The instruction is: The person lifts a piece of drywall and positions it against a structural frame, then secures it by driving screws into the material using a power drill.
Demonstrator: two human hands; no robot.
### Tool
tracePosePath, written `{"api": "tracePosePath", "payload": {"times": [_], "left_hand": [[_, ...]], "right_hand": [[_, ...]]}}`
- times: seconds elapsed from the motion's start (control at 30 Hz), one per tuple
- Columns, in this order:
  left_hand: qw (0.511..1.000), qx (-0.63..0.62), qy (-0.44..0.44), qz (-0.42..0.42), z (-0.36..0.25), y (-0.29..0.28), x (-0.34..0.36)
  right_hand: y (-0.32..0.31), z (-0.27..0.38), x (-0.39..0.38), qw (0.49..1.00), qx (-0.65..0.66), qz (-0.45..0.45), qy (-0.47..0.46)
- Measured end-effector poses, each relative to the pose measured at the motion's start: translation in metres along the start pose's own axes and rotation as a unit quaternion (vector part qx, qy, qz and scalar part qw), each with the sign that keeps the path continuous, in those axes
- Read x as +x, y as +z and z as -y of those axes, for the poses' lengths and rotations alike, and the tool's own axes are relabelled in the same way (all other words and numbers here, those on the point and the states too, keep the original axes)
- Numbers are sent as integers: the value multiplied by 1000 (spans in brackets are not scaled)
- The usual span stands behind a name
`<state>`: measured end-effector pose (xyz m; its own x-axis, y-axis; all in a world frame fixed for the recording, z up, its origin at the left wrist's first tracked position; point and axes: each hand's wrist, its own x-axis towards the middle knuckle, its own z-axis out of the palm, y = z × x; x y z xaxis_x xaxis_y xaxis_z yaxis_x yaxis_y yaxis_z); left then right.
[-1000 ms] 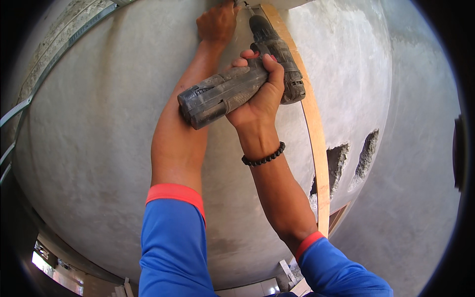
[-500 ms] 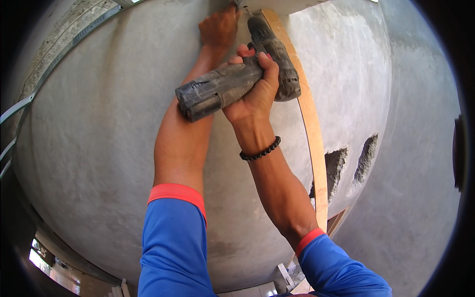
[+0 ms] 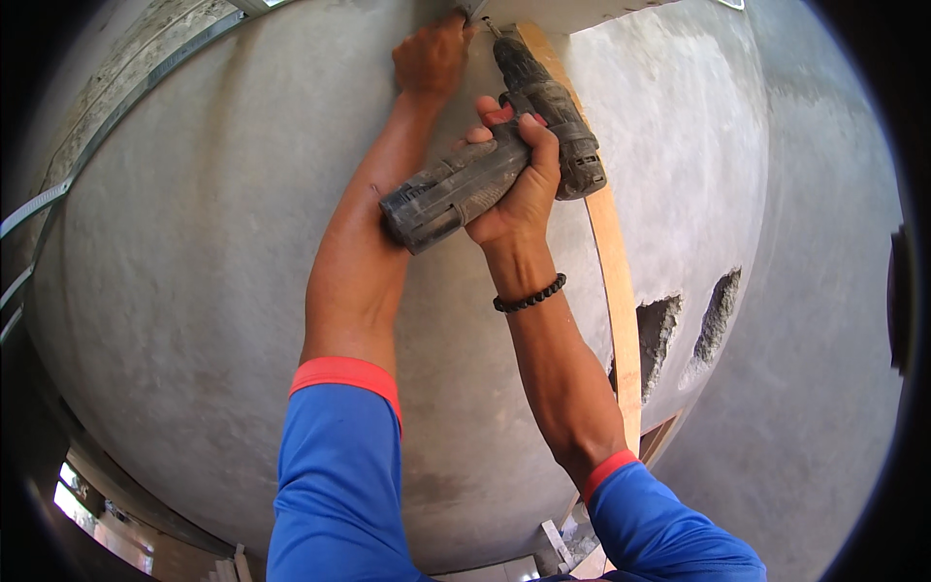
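Note:
My right hand [image 3: 524, 189] is wrapped around the grip of a dusty black cordless drill [image 3: 456, 189], with fingers at its red trigger. The drill points upward, and its thin bit [image 3: 492, 27] reaches close to the ceiling edge at the top. I cannot tell whether the bit's tip touches anything. Just left of the bit, my left hand [image 3: 432, 56] is raised and closed on the end of a grey metal profile [image 3: 472, 9]; its fingertips are partly hidden. The drill's battery end overlaps my left forearm in the picture.
A long wooden strip [image 3: 613, 262] runs down the grey plastered wall [image 3: 223, 291], right of the drill. Rough holes [image 3: 659, 339] are broken into the wall beside it. Metal ceiling channels [image 3: 126, 112] run along the upper left. Pieces of debris [image 3: 558, 543] lie low down.
The drill and my right hand have shifted right and slightly down, and the bit has moved a little with them. My left hand has stayed nearly in place.

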<state>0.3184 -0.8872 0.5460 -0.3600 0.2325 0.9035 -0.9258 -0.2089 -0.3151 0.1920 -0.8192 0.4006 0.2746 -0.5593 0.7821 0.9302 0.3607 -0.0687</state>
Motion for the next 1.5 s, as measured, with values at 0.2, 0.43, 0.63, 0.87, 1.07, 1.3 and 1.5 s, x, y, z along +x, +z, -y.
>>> {"api": "tracePosePath", "payload": {"times": [0.2, 0.43, 0.63, 0.87, 1.07, 1.3, 1.5], "left_hand": [[999, -39, 9, 2, 1, -1, 3], [993, -22, -45, 107, -5, -12, 8], [995, -25, -32, 93, -11, -16, 8], [997, -15, -36, 74, -6, -10, 4], [996, 18, -14, 82, -2, -4, 4], [997, 26, -18, 66, 1, 0, 4], [997, 41, -17, 70, -1, 2, 0]], "right_hand": [[-13, 2, 4, 999, -32, 12, 1], [-33, -6, 11, 991, -107, 8, -82], [-55, -3, 17, 968, -203, 48, -138], [-75, 1, 30, 925, -308, 70, -210], [-75, 1, 31, 923, -322, 69, -200], [-75, -4, 34, 926, -310, 63, -207], [-76, -4, 38, 927, -296, 79, -214]]}}
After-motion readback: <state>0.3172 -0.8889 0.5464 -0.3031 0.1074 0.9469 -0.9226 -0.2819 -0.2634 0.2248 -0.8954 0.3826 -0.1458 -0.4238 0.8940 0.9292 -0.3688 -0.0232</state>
